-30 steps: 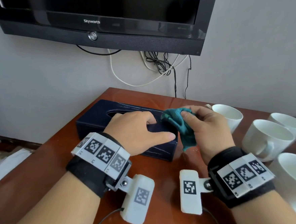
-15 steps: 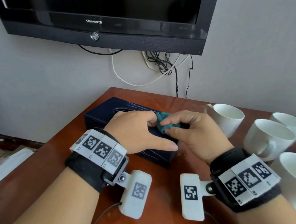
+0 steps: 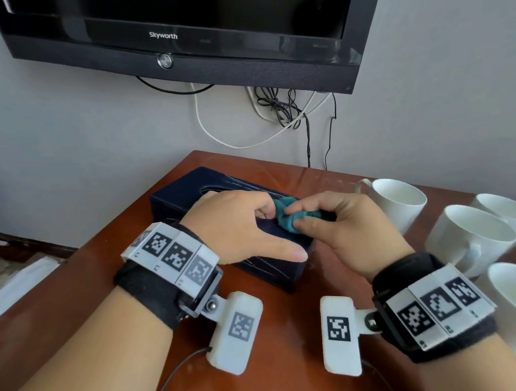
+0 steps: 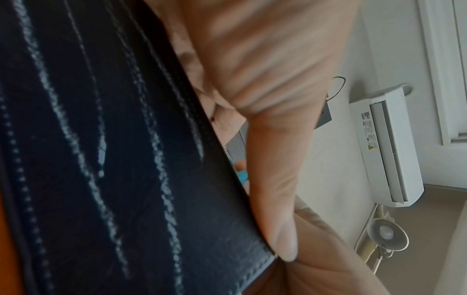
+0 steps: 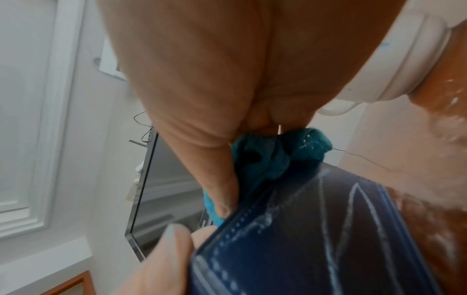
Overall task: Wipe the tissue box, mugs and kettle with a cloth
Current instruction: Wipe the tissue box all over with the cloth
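A dark navy tissue box (image 3: pixel 177 190) with white stitching lies on the wooden table (image 3: pixel 58 288). My left hand (image 3: pixel 237 224) grips it from above, thumb along its near side (image 4: pixel 278 229). My right hand (image 3: pixel 338 223) pinches a bunched teal cloth (image 3: pixel 286 219) and presses it on the box top; the right wrist view shows the cloth (image 5: pixel 265 157) between thumb and fingers against the box (image 5: pixel 316 239). Several white mugs (image 3: pixel 400 200) stand to the right. No kettle is in view.
A black television (image 3: pixel 178 33) hangs on the wall above, with cables (image 3: pixel 278 111) dangling behind the table. Mugs (image 3: pixel 470 238) crowd the right side near my right wrist. The table's left edge runs diagonally at left.
My right hand carried the cloth from the box's right end up onto its top, toward my left hand. The left hand has kept its hold on the box.
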Demonstrator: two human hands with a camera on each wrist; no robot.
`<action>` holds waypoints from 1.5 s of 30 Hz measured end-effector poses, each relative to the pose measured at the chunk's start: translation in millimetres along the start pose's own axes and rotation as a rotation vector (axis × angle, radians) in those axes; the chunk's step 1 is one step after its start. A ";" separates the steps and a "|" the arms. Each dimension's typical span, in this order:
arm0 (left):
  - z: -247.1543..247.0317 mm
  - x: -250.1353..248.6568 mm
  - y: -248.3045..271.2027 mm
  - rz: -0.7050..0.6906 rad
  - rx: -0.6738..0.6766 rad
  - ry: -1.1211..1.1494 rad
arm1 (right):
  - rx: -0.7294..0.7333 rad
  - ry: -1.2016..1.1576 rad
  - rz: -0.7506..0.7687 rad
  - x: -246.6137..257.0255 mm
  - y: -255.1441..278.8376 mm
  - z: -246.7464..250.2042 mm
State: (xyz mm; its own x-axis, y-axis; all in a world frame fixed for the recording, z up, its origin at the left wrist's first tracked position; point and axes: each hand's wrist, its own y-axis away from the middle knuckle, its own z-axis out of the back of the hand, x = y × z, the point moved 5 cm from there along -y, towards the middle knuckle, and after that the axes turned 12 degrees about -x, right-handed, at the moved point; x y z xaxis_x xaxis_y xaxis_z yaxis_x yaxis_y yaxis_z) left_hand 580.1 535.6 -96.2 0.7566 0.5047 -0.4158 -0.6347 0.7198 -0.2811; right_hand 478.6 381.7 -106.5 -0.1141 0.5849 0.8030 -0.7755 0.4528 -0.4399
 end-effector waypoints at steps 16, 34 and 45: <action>-1.7 -0.7 -2.1 -0.024 0.060 -0.042 | -0.302 0.066 -0.076 -19.6 -11.4 14.0; 7.2 6.3 3.3 -0.007 0.084 -0.035 | -0.012 -0.131 -0.095 -5.2 -1.6 4.6; 2.7 14.9 -1.9 -0.005 0.015 0.014 | 0.050 -0.106 -0.024 -6.4 0.4 7.0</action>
State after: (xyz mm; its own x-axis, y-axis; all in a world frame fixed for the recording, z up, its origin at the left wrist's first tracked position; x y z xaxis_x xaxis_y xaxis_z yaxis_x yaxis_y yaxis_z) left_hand 593.0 543.1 -99.5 0.7574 0.4943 -0.4265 -0.6283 0.7295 -0.2703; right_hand 474.7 373.4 -109.0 -0.1579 0.4984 0.8524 -0.8087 0.4300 -0.4013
